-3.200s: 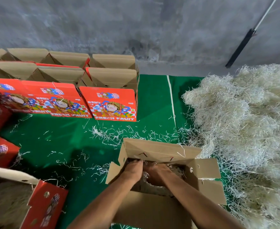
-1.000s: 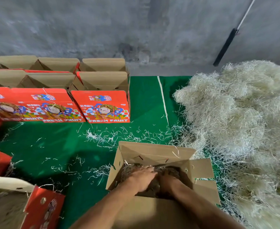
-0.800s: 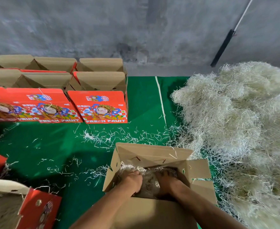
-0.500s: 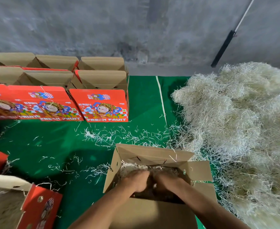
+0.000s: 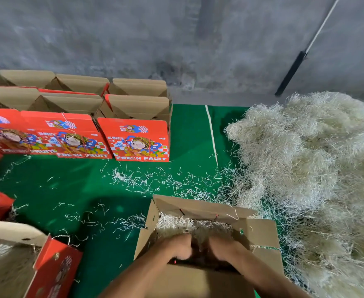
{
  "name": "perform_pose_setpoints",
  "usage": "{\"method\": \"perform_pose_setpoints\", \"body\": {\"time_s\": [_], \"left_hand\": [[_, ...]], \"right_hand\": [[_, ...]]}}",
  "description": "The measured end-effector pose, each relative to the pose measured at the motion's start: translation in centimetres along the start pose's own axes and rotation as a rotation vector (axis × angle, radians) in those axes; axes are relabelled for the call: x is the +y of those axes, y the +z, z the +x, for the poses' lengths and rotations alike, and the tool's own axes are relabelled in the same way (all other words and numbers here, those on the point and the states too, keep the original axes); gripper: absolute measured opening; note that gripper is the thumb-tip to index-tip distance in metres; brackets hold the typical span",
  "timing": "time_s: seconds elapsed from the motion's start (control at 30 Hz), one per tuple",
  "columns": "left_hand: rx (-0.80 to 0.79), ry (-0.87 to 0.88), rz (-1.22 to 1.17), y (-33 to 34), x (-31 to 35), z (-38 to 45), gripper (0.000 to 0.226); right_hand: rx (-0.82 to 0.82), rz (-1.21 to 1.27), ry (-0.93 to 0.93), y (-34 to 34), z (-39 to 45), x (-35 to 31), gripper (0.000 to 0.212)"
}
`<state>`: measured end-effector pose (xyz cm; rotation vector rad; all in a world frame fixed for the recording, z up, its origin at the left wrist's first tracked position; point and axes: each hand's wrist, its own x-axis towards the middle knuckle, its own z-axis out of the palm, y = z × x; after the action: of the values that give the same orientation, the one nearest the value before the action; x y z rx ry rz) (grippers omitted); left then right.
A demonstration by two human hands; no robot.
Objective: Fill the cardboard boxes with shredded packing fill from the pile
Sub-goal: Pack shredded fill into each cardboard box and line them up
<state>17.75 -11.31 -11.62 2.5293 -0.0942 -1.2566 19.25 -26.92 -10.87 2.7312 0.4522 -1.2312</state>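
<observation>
Both of my hands were inside the open cardboard box (image 5: 200,211), which stood on the green mat (image 5: 91,190) nearest to me, flaps raised. My left hand (image 5: 176,247) and right hand (image 5: 222,248) sat side by side, backs up, pressing down on the shredded fill (image 5: 176,223) already in the box; the fingers were buried in the fill, so I could not tell whether either grip was clenched or released. The fill showed pale against the far wall of the box and darker near my hands. The main pile (image 5: 305,168) lay to the right of the box, touching its right flap and spreading away from it toward the grey wall (image 5: 133,35). Loose strands (image 5: 155,179) were scattered on the mat just beyond the box. Farther beyond and to the left of the box stood rows of red printed boxes (image 5: 138,140), with open brown flaps behind them. To the left of the box, near me, another red box (image 5: 52,267) held fill. A dark-handled pole (image 5: 290,74) leaned on the wall beyond the pile.
</observation>
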Motion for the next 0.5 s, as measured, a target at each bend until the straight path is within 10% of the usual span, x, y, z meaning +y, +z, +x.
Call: {"method": "perform_pose_setpoints", "body": {"time_s": [0.13, 0.33, 0.5], "left_hand": [[-0.062, -0.039, 0.081, 0.6, -0.2, -0.1, 0.029], [0.366, -0.043, -0.015, 1.1, -1.7, 0.5, 0.037], [0.196, -0.183, 0.255, 0.9, -2.3, 0.5, 0.049]], "right_hand": [[-0.174, 0.026, 0.002, 0.8, -0.5, 0.6, 0.045], [0.078, 0.288, -0.002, -0.8, -0.8, 0.7, 0.029], [0.099, 0.434, -0.024, 0.1, -0.1, -0.5, 0.047]]}}
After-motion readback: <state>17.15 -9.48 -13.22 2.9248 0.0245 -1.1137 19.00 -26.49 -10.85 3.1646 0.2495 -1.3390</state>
